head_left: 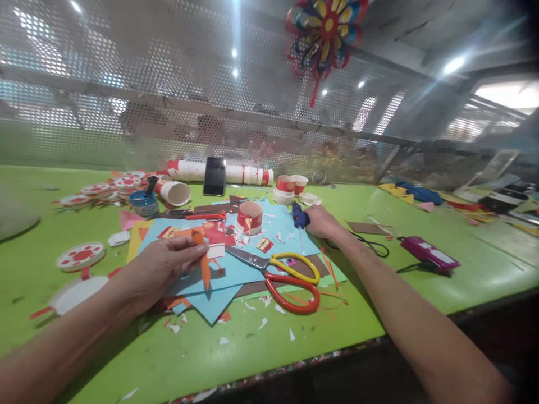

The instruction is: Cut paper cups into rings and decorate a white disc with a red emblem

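My left hand [170, 261] pinches a narrow orange paper piece [205, 268] with pointed ends, held above the blue paper sheets [168, 224]. Farther off on the right, my right hand [320, 220] is closed around a blue glue gun [299, 215], whose nozzle points down at the paper. Between the hands stands a cut ring of red and white paper cup [249, 217]. Scissors [269, 264] with one yellow and one red handle lie across the sheets, nearer to me. Small paper scraps are strewn around them.
At the back, a phone [214, 176] leans on a long row of stacked cups [185, 169]. A blue-lidded jar [144, 203] and red-dotted white discs [81, 256] are on the left. On the right lies a magenta box with a cord [429, 253]. The green table's [269, 365] front edge is near me.
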### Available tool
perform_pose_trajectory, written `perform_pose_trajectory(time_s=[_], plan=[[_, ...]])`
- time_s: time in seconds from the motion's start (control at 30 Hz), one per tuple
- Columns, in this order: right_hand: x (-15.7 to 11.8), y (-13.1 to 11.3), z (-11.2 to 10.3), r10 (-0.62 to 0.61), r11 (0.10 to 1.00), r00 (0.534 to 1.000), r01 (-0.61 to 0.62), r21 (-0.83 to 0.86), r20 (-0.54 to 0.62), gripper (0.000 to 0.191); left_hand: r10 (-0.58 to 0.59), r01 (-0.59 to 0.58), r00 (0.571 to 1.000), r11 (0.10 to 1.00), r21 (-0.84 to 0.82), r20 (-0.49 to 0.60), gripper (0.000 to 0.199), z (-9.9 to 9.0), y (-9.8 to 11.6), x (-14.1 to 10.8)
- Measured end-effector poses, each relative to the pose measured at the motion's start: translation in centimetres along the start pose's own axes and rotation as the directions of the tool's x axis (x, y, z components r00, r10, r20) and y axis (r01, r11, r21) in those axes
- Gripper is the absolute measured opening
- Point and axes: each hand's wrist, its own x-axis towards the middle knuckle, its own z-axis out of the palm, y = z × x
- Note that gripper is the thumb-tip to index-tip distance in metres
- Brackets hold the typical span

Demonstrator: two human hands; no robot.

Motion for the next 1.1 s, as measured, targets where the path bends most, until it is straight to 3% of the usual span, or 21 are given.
perform_pose_trajectory(time_s=[0.27,0.43,0.53,0.7,0.77,0.83,0.9,1.03,1.1], plan=[[-0.3,2.0,-1.4,0.06,0.976,0.976,-0.013,0.218,-0.21,0.022,0.068,-0.069,0.998,0.996,-0.054,-0.02,0.018,-0.2,0.3,-0.3],[-1.0,2.7,-2.6,0.165,0.861,0.941,0.009,0.508,-0.295,0.029,0.076,-0.076,0.997,0.994,-0.079,-0.01,0.017,-0.1,0.6,-0.5],[-2.1,1.5,-3.6,0.129,0.714,0.95,0.109,0.691,-0.284,0.035,0.07,-0.073,0.997,0.994,-0.079,-0.045,0.017,-0.2,0.6,-0.4],[-5.4,-3.1,-5.6,-0.069,0.441,0.961,0.269,0.856,-0.267,0.035,0.107,-0.11,0.994,0.989,-0.096,-0.034,0.018,-0.3,0.2,-0.2],[-6.8,-4.8,-5.9,-0.207,0.18,0.956,0.245,0.953,-0.207,0.031,0.127,-0.128,0.992,0.987,-0.094,-0.025,0.016,-0.1,0.1,-0.3],[-8.0,-5.8,-5.7,-0.295,0.103,0.942,0.2,0.974,-0.162,0.03,0.147,-0.148,0.989,0.985,-0.088,-0.018,0.014,0.1,0.1,-0.6],[-8.9,-6.4,-5.2,-0.371,0.17,0.924,0.166,0.971,-0.092,0.031,0.173,-0.173,0.985,0.982,-0.074,-0.017,0.015,0.5,0.2,-0.8],[-10.4,-7.3,-5.0,-0.454,0.402,0.891,0.22,0.889,-0.015,0.032,0.16,-0.16,0.987,0.984,-0.075,0.0,0.017,0.8,0.1,-0.9],[-11.0,-8.0,-5.3,-0.47,0.402,0.882,0.232,0.886,-0.017,0.033,0.147,-0.147,0.989,0.988,-0.054,-0.004,0.016,0.7,-0.2,-0.9]])
